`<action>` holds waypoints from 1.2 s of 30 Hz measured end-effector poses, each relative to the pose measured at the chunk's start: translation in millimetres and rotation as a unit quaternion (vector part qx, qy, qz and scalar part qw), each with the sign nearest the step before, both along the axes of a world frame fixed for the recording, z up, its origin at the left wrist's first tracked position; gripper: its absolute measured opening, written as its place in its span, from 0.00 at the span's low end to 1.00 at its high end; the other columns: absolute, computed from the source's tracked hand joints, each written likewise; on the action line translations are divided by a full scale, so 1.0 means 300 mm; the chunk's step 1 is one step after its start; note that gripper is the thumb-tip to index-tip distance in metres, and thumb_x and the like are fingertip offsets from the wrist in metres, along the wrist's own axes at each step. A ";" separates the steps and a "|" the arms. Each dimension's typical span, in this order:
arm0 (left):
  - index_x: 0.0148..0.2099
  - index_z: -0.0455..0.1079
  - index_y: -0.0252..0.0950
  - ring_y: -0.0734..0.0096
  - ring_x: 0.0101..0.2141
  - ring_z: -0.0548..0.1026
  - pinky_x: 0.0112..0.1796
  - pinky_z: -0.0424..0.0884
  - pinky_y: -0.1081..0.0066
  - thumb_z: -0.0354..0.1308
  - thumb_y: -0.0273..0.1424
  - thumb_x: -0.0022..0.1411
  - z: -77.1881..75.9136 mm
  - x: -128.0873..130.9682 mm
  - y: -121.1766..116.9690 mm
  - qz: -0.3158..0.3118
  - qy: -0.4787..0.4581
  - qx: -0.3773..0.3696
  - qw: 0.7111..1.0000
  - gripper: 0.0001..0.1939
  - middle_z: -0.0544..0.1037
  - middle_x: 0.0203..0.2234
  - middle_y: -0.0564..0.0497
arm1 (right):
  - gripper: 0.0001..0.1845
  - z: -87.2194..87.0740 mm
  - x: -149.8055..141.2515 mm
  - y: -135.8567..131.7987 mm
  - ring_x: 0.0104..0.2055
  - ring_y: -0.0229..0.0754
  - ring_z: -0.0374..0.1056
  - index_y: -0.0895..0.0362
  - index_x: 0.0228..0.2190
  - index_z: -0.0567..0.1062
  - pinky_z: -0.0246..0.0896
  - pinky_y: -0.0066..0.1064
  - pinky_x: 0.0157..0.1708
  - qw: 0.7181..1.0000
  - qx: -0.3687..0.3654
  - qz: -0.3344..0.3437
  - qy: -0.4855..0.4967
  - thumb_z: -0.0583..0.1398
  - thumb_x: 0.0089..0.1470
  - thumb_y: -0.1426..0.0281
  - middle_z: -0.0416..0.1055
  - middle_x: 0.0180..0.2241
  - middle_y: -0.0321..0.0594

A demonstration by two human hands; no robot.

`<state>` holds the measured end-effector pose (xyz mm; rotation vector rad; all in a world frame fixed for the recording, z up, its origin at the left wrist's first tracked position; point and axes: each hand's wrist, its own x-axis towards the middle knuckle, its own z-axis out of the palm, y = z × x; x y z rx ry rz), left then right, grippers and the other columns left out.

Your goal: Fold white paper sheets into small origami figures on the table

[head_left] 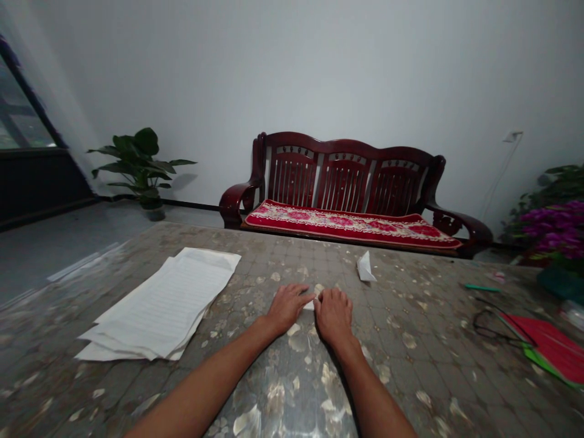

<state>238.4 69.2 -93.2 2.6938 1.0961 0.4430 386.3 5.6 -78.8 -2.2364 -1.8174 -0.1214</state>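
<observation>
My left hand and my right hand lie side by side on the patterned table, fingers curled down and pressing a small folded piece of white paper. Only a sliver of that paper shows between the fingertips; the rest is hidden under the hands. A little beyond, to the right, a finished folded white paper shape stands on the table. To the left lies a stack of lined white sheets.
Black-rimmed glasses, red and green paper sheets and a green pen lie at the right. Behind the table stand a dark wooden bench with a red cushion, a potted plant and purple flowers.
</observation>
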 end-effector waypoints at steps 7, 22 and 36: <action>0.63 0.62 0.51 0.56 0.64 0.57 0.60 0.52 0.48 0.45 0.32 0.71 0.028 -0.014 0.002 -0.020 0.056 -0.016 0.998 0.21 0.63 0.64 0.50 | 0.12 -0.017 0.026 0.002 0.49 0.54 0.62 0.56 0.39 0.73 0.51 0.42 0.49 1.000 0.000 0.003 -0.019 0.53 0.61 0.64 0.70 0.45 0.50; 0.66 0.57 0.49 0.52 0.66 0.52 0.61 0.49 0.45 0.42 0.31 0.71 -0.007 -0.008 -0.067 0.053 0.060 -0.014 0.997 0.24 0.56 0.67 0.46 | 0.14 -0.012 0.028 -0.013 0.49 0.53 0.63 0.56 0.42 0.73 0.52 0.41 0.51 0.999 0.028 0.005 0.027 0.56 0.59 0.61 0.71 0.46 0.51; 0.65 0.59 0.49 0.53 0.65 0.55 0.61 0.52 0.48 0.45 0.34 0.71 -0.024 -0.033 -0.057 0.032 0.073 0.030 0.996 0.22 0.60 0.65 0.47 | 0.21 -0.039 0.051 -0.011 0.66 0.53 0.48 0.55 0.54 0.70 0.43 0.44 0.62 0.999 0.018 0.024 0.032 0.53 0.61 0.70 0.61 0.62 0.46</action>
